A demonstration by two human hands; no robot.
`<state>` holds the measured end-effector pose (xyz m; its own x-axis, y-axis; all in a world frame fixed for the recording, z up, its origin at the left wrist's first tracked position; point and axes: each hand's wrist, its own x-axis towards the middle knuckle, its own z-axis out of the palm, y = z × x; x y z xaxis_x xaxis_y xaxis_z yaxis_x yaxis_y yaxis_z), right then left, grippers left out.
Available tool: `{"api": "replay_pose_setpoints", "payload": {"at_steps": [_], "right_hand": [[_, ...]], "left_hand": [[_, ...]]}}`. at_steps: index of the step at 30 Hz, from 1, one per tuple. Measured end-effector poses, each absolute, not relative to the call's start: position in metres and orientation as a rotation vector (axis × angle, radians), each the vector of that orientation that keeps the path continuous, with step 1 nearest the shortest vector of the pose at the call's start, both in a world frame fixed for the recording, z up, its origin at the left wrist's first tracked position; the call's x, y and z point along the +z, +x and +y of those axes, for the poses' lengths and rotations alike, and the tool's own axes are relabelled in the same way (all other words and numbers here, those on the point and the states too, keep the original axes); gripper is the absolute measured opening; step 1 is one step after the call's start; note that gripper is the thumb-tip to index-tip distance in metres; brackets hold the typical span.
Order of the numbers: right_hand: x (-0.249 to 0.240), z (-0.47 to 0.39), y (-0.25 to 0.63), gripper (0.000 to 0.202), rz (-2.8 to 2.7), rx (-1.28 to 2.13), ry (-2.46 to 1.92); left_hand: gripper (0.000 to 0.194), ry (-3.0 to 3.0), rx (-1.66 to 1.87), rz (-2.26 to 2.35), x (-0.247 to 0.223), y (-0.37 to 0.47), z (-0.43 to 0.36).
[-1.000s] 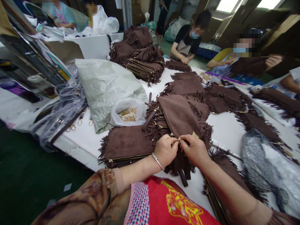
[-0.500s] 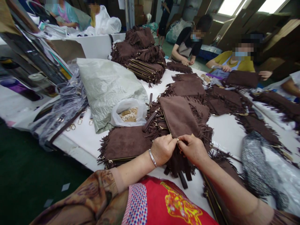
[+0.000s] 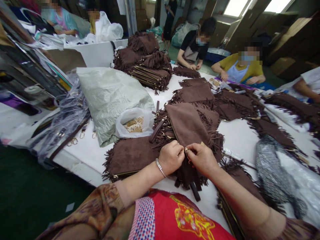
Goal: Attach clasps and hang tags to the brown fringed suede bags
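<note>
A dark brown suede pouch [image 3: 186, 121] with fringe and a gold zip along its left edge lies on other fringed pouches before me. At its near corner my left hand [image 3: 171, 158] is closed in a pinch, a silver bangle on the wrist. My right hand [image 3: 201, 158] pinches a small gold metal fitting [image 3: 186, 150] at the same corner, almost touching the left fingertips. Exactly how the fingers hold the pieces is partly hidden. Brown straps [image 3: 195, 191] hang below the hands. Another fringed pouch [image 3: 133, 153] lies flat under my left forearm.
A white plastic bag [image 3: 122, 128] holding tags and strings stands beside a big grey-green sack [image 3: 107, 90]. Plastic-wrapped straps [image 3: 67, 113] lie at the left. More pouches are stacked [image 3: 150, 75] at the back. Co-workers [image 3: 238, 66] sit across the white table [image 3: 232, 136].
My view has shifted slightly. Both hands stay pinched at the pouch corner. Across the table, the co-worker in yellow has lowered a brown pouch that was held up.
</note>
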<state>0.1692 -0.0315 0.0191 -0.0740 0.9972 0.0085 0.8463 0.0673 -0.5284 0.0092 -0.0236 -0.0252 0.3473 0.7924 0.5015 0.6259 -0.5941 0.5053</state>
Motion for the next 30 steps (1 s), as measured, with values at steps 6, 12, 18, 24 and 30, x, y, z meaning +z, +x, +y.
{"api": "replay_pose_setpoints", "payload": {"at_steps": [6, 12, 18, 24, 30], "right_hand": [[0.017, -0.032, 0.17, 0.02, -1.987, 0.574, -1.836], [0.017, -0.03, 0.166, 0.021, -2.028, 0.577, -1.796], [0.017, -0.03, 0.166, 0.021, -1.997, 0.603, -1.82], [0.016, -0.031, 0.166, 0.021, -1.962, 0.622, -1.822], [0.016, -0.033, 0.164, 0.019, -1.863, 0.673, -1.843]], "left_hand": [[0.016, 2.376, 1.054, 1.216, -0.027, 0.002, -0.029], [0.024, 2.689, 0.895, 1.187, -0.022, 0.001, -0.024], [0.024, 2.859, 0.758, 1.09, -0.021, 0.002, -0.018], [0.025, 2.825, 0.743, 1.063, -0.028, 0.0, -0.019], [0.026, 2.74, 0.849, 1.07, -0.035, 0.0, -0.016]]}}
